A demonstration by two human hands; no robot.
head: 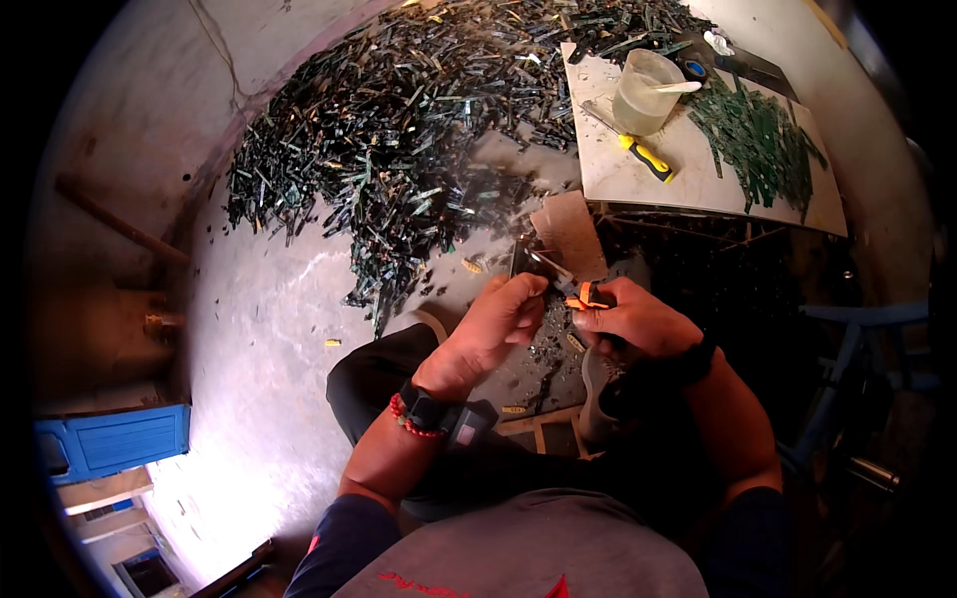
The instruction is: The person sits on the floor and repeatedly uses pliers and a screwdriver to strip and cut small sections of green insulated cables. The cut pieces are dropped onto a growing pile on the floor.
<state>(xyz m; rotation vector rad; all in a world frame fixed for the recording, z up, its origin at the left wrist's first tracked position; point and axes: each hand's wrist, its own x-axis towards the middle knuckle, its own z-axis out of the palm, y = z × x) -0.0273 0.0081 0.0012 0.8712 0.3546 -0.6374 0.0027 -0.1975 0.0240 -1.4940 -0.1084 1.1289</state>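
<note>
My left hand (502, 318) is closed around a thin dark strip (516, 256), whose upper end sticks out past the thumb. In my right hand (635, 318) is a hand tool (591, 296) with an orange and black handle. Its metal front part points up and left, close to the strip; whether they touch cannot be told. Just beyond both hands lies a piece of brown cardboard (574, 233). Small dark debris (549, 351) is scattered over the floor under my hands. Most of the strip is hidden by my left fingers.
A large heap of dark and green strips (419, 142) covers the floor ahead. At upper right, a white board (635, 176) bears a plastic cup (644, 97), a yellow and black screwdriver (647, 158), a blue tape roll (695, 69) and green strips (762, 149). A blue metal frame (837, 366) stands right.
</note>
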